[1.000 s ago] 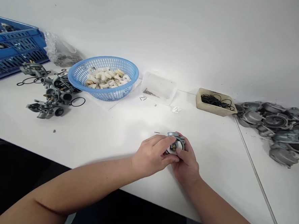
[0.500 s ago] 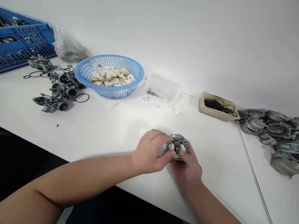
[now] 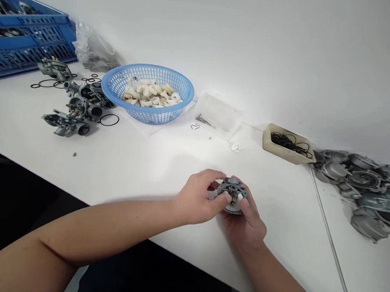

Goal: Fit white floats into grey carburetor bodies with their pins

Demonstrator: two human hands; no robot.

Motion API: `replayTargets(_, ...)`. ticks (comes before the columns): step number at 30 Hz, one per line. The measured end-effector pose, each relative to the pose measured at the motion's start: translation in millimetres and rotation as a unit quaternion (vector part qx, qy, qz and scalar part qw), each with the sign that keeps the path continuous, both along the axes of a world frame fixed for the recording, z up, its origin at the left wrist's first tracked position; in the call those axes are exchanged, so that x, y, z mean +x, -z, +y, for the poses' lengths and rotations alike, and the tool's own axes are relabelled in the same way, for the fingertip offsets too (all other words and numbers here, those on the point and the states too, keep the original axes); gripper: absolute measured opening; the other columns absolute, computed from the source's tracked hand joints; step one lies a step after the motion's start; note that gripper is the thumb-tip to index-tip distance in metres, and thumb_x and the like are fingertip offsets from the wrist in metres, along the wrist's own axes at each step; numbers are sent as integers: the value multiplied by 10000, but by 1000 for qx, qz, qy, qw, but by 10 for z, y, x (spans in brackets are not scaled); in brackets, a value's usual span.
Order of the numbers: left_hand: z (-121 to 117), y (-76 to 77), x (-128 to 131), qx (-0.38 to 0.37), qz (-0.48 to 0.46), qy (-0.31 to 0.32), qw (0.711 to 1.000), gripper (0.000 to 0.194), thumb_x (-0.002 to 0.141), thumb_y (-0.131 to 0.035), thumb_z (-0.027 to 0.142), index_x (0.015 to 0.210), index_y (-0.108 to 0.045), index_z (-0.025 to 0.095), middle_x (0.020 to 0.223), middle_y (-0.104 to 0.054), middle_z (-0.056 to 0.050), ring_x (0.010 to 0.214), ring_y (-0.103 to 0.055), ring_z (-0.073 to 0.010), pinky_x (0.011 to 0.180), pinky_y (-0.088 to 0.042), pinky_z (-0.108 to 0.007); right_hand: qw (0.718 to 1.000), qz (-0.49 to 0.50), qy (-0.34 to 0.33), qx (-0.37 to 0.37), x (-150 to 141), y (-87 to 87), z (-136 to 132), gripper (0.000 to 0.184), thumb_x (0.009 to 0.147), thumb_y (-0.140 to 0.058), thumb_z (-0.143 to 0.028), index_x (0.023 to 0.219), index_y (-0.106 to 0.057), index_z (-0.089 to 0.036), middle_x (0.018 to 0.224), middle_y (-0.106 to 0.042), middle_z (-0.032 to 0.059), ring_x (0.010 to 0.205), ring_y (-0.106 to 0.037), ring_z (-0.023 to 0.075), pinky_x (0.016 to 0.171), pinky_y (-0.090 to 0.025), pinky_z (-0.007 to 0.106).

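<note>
Swung off the face of the carburetor body [image 3: 232,191] since a second ago, the left hand's [image 3: 196,199] index finger now reaches its upper rim. Both hands are clamped on the body, the right hand [image 3: 246,228] cupping its right side, above the desk [image 3: 293,213] near its front edge. Toward the back edge stand a blue plastic basket [image 3: 150,117] and an O-ring box [image 3: 280,152].

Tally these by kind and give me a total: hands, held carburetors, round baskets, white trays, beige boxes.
Hands: 2, left hand and right hand
Held carburetor: 1
Round basket: 1
White tray: 1
Beige box: 1
Total: 6
</note>
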State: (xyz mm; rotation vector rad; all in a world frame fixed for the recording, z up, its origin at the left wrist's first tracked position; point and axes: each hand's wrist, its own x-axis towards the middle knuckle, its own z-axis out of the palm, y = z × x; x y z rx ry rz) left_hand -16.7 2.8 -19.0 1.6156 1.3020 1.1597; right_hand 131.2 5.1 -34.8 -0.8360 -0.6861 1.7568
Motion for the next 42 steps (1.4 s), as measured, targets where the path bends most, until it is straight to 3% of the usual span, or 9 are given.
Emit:
replayTargets(3,12,2,-5,48,16,19,999,338,778,-647,314,1077,-627,158,1100,-668,-108,942,-661,-238,810,-565,-385,1000,-18,13,8,-7,-17,-8,361,755,-696,-389,1099,-645,-288,1036,-650,52,937,-625,250,766,-538,415)
replayTargets(7,40,18,-22,65,12,40,997,358,797,-636,319,1115,-629,155,1207,-631,-147,1134,-604,-284,784,-583,-361,1000,-10,0,11,-5,-22,-3,354,765,-695,-400,1102,-638,-307,1047,-659,33,964,-632,241,836,-522,433)
replayTargets(10,75,49,-34,92,12,67,993,337,843,-587,292,1155,-616,168,1247,-620,-146,1240,-538,-272,884,-559,-383,1000,-5,-21,12,0,-20,7,341,764,-700,-404,1087,-639,-313,1055,-656,22,974,-633,228,840,-525,411)
replayTargets(13,103,86,-40,126,-3,78,989,303,864,-562,264,1143,-625,165,1206,-643,-134,1152,-601,-238,956,-522,-394,999,-17,-27,17,-3,-30,7,357,753,-716,-400,1090,-634,-314,1058,-643,19,963,-630,220,804,-541,382)
replayTargets(18,103,114,-40,123,-30,76,989,300,836,-584,226,1129,-631,177,1149,-651,-120,1076,-625,-230,894,-543,-370,999,-23,-22,21,-20,-50,-20,417,735,-740,-365,1129,-617,-307,1080,-626,39,936,-633,228,685,-573,345)
replayTargets(25,132,115,-50,105,-72,99,987,368,812,-661,405,1092,-654,167,1140,-651,-135,1023,-647,-240,833,-559,-355,1000,-17,-3,-4,-32,-58,-10,339,779,-689,-397,1096,-629,-292,1067,-641,44,963,-635,248,703,-575,370)
replayTargets(34,126,98,-43,94,-46,86,991,268,862,-587,305,1090,-659,185,1122,-665,-106,1003,-650,-213,818,-560,-337,998,-56,-10,6,-28,-54,-7,402,741,-722,-421,1104,-616,-285,1047,-625,53,916,-617,237,605,-569,325)
replayTargets(42,133,96,-30,88,-77,81,990,349,811,-658,417,1055,-680,168,1066,-672,-114,997,-644,-227,806,-558,-329,999,-32,5,-24,-60,-86,4,303,795,-674,-393,1068,-634,-267,1022,-639,51,888,-632,231,603,-565,333)
